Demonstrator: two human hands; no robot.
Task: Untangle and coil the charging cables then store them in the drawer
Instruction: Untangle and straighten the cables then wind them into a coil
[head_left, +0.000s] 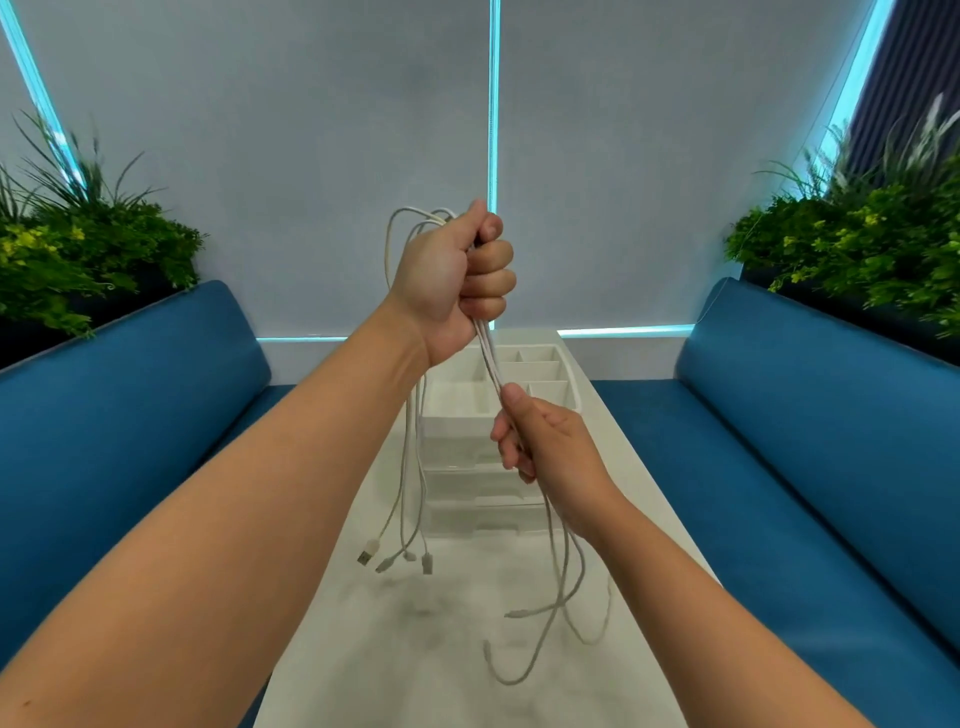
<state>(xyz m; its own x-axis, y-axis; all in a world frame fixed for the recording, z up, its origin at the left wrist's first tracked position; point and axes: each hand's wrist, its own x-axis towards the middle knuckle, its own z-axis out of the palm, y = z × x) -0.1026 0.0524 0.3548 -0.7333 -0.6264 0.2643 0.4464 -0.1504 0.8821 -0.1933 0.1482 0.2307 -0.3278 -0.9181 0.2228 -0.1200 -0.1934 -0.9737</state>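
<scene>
Your left hand (452, 280) is raised above the drawer organiser (498, 415), fingers curled tight into a fist around a bundle of white charging cables (491, 358). Loops of cable arch out of the top of that fist, and several loose ends hang down on the near-left side of the organiser, their USB plugs (395, 560) dangling just over the white bench (426, 649).

Your right hand (540, 436) sits lower, in front of the organiser, with thumb and curled fingers closed around the same bundle. The strands run taut between your two hands. Below your right hand the cables drop past your wrist and trail in loose curves over the bench on the near side of the organiser.

The organiser itself stands on the bench, white, with open compartments on top and stacked drawers below. Blue benches (810, 405) flank it on both sides, with green plants (857, 244) behind them.
</scene>
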